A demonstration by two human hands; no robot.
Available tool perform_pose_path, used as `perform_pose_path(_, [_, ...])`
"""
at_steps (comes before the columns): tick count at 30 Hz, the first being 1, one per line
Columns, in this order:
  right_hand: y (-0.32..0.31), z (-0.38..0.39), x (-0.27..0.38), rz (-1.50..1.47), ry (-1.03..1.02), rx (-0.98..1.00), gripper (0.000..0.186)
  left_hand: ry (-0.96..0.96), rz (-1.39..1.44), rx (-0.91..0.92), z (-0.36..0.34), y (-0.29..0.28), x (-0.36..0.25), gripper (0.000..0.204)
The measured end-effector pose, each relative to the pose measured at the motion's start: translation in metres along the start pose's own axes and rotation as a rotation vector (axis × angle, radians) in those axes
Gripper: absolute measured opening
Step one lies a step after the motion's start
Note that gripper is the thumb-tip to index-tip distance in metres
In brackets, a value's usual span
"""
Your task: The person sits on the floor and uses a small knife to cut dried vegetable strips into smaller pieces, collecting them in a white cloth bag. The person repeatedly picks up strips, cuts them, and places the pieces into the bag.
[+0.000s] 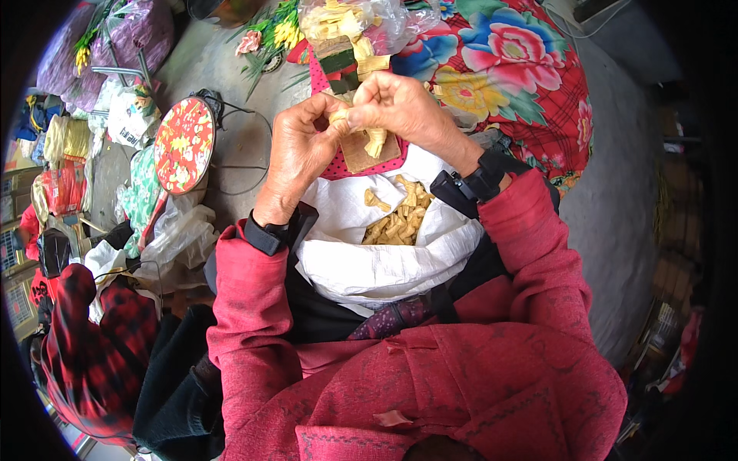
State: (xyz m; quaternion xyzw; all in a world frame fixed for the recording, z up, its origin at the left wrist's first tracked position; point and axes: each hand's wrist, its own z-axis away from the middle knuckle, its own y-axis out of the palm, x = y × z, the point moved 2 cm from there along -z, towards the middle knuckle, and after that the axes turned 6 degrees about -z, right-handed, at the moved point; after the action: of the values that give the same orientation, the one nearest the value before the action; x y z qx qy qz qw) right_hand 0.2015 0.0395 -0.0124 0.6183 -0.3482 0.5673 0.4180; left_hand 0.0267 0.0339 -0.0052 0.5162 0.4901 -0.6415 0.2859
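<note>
My left hand (300, 144) and my right hand (407, 109) meet above a brown board (360, 157). Their thumbs and fingertips pinch a small pale yellow folded piece (339, 116) between them. Another yellow pleated strip (375, 143) shows just below my right fingers; whether it joins the pinched piece I cannot tell. Beneath the board lies a pink dotted cloth (338, 169). On my lap a white woven sack (369, 265) stands open, holding many yellow knotted or folded pieces (401, 221). More yellow pleated strips (371, 63) lie beyond my hands, beside dark green blocks (337, 61).
A clear plastic bag (400, 24) sits at the far end. To the right spreads a red flowered cloth (515, 58). A round red-patterned stool (184, 144) stands left, near artificial flowers (286, 34) and purple bags (134, 38). A person in red-and-black plaid (100, 346) is at lower left.
</note>
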Motion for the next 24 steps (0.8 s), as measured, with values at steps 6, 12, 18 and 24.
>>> perform_pose_path(6, [-0.003, 0.001, -0.002, 0.459, -0.258, -0.089, 0.017, -0.163, 0.124, 0.078, -0.001, -0.002, 0.001, 0.005])
perform_pose_path(12, [0.0, -0.002, -0.009, 0.651, -0.488, -0.165, 0.014, -0.076, 0.144, 0.002, -0.002, 0.004, -0.002, 0.016])
perform_pose_path(18, [-0.003, 0.0, -0.014, -0.053, -0.142, 0.032, 0.012, 0.01, 0.171, -0.028, -0.002, 0.01, 0.002, 0.03])
perform_pose_path(24, [0.002, 0.0, -0.012, -0.481, 0.018, 0.118, 0.024, 0.101, 0.103, -0.101, 0.0, 0.006, 0.001, 0.019])
